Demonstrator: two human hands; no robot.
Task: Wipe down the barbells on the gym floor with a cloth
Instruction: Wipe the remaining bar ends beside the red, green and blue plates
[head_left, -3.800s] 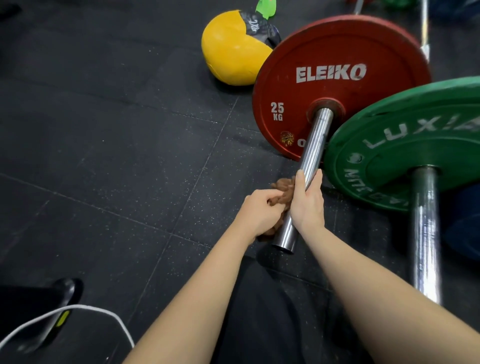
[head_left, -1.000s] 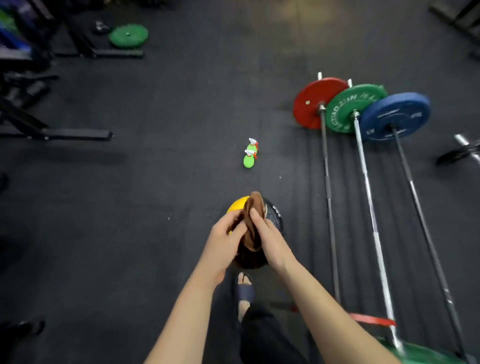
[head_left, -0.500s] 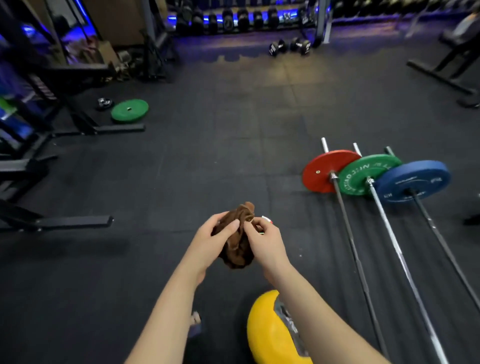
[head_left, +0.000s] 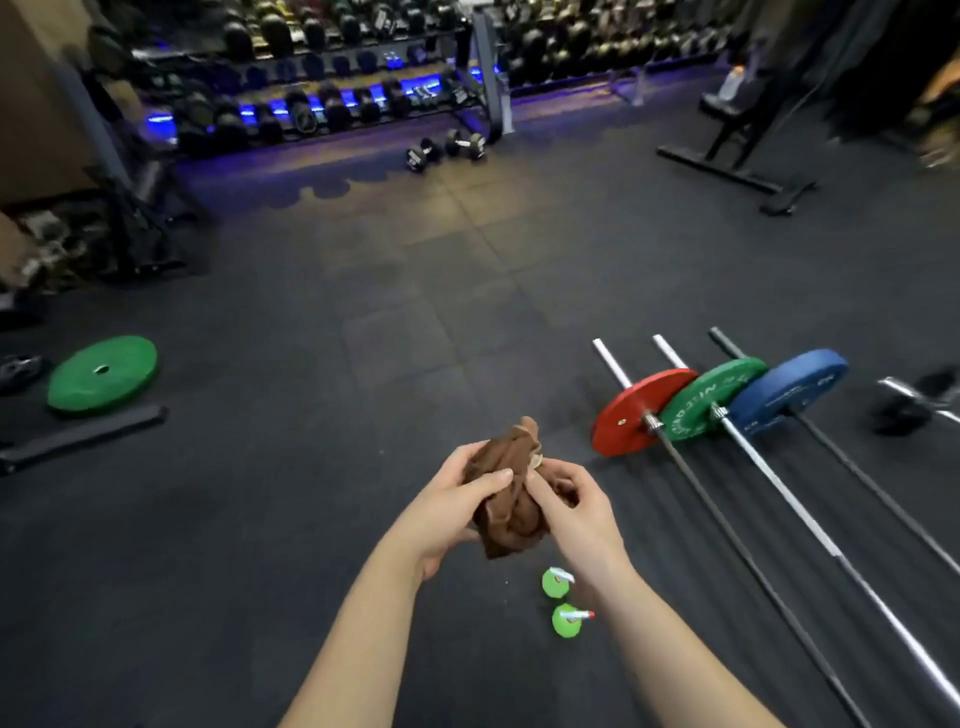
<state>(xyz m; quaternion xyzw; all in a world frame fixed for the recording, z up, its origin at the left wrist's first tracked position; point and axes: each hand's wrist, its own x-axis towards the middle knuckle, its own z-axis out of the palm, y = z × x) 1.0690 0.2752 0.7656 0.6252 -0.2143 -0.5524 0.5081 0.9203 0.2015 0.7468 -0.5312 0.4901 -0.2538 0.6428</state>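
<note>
A crumpled brown cloth (head_left: 506, 493) is held up in front of me by both hands. My left hand (head_left: 449, 512) grips its left side with the thumb across the front. My right hand (head_left: 574, 512) pinches its right side. Three barbells lie side by side on the floor at the right: one with a red plate (head_left: 631, 423), one with a green plate (head_left: 701, 400), one with a blue plate (head_left: 789, 387). Their shafts run toward the lower right, well apart from my hands.
Two green spray bottles (head_left: 563, 603) stand on the black rubber floor below my hands. A loose green plate (head_left: 101, 371) lies at the left beside a rack foot. Dumbbell racks (head_left: 332, 98) line the back wall, a bench (head_left: 737, 135) stands at the far right.
I have left the barbell sleeve and stood up. The view has tilted up and moved forward past the yellow ball. Both hands keep working the cloth between them.
</note>
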